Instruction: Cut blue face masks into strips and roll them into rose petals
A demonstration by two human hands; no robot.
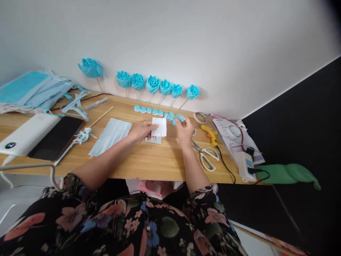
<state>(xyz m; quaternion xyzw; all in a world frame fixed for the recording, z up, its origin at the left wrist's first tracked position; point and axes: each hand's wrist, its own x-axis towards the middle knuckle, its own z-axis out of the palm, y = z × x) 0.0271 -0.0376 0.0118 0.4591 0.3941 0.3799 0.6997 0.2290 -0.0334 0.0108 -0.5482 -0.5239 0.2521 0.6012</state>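
Note:
Pinched in my left hand [144, 131] is a white square of mask fabric [160, 127], held just above the tabletop. Below it a pale blue piece [154, 139] shows in part. My right hand [185, 129] has its fingers closed on a light blue strip of mask fabric [178, 118], at the right end of a row of small rolled blue petals [149, 110]. Scissors [206, 154] with white handles lie right of my right wrist. Left of my left hand lies a pleated face mask [111, 136].
Several blue fabric roses [152, 84] on sticks lean against the wall. A yellow glue gun [210, 134], a tape roll [200, 117] and a power strip [245, 166] are at right. At left are stacked masks [29, 89], a white power bank [29, 133] and a dark phone [56, 137].

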